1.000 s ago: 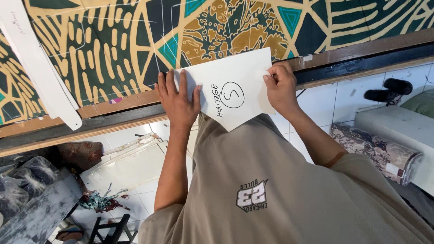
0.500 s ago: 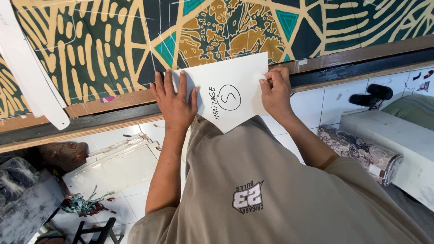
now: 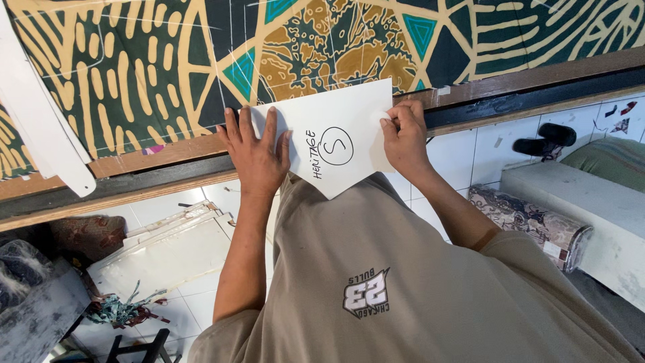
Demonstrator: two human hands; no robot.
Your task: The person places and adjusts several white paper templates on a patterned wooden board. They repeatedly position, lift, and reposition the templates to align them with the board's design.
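White card template [image 3: 342, 144], five-sided, point toward body, laid at near edge of patterned cloth [image 3: 134, 74] and overhanging wooden table rim [image 3: 154, 161]; handwritten marks and a circled letter on its face

Left hand [image 3: 255, 151] spread flat, palm down, pressing left part of template. Right hand [image 3: 403, 138] pinching right edge, fingers curled; small pale piece, perhaps chalk, between fingertips, not clear enough to tell

Judgement on doing step well: keep left palm weight even so template cannot creep on cloth; square top edge to chalk lines already on cloth; hold overhanging point level, not sagging; run any marking close along edge with steady pressure

White strip [image 3: 40, 128] lying on cloth at far left, well apart from hands

Below table: tiled floor [image 3: 215, 195], flat pale boards [image 3: 161, 249] with tangle of thread scraps just beside, rolled patterned fabric [image 3: 531, 225] against pale bench [image 3: 591, 202], dark sandals [image 3: 544, 140] beyond

No bin, box or tray visible; nothing to log as contents
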